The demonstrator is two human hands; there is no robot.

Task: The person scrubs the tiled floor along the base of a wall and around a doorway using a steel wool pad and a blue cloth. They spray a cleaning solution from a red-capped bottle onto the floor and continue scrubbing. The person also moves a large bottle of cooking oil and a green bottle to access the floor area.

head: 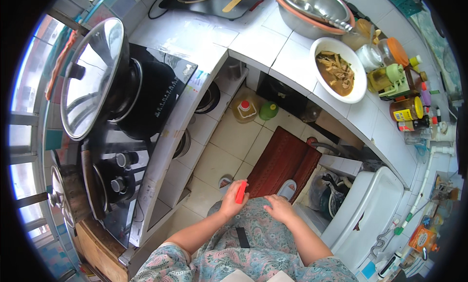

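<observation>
In front of my waist, my left hand (232, 203) grips a small flat red object (241, 192), whose exact kind I cannot make out. My right hand (280, 209) is beside it, palm down over the front of my patterned dress (256, 223). Nothing shows in its slightly spread fingers. Beyond both hands lies a dark red floor mat (281, 165), with one slippered foot (287, 190) on its edge and the other foot (225, 182) on the tiles.
On the left, a gas stove (128, 179) bears a black pot (146, 99) and a wok (89, 183); a large glass lid (93, 79) leans upright. Ahead, the tiled counter (256, 44) holds a bowl of stewed food (360, 88). A white sink (380, 205) is at right.
</observation>
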